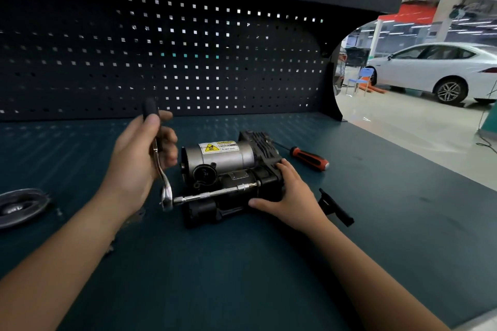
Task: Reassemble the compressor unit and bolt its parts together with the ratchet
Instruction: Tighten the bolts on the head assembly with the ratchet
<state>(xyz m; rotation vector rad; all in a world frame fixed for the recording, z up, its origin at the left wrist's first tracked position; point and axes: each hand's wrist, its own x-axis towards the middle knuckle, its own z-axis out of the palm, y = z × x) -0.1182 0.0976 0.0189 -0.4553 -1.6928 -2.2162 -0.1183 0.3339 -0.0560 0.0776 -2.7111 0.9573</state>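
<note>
The compressor unit [228, 169], a silver motor cylinder with a yellow warning label on a black body, lies on the dark green bench mat [242, 263]. My left hand [137, 158] grips the black handle of the ratchet [161, 169], which stands nearly upright. The ratchet's head is at the unit's left end, and its long chrome extension [212, 194] runs rightward along the unit's front into the black housing. My right hand [290, 193] grips the unit's right end, thumb on the front, fingers over the top.
A red-and-black screwdriver [309, 157] lies behind the unit to the right. A loose black bracket [334, 207] lies right of my right wrist. A grey round part [21, 205] sits at the left edge. A dark pegboard [161, 61] closes the bench's back.
</note>
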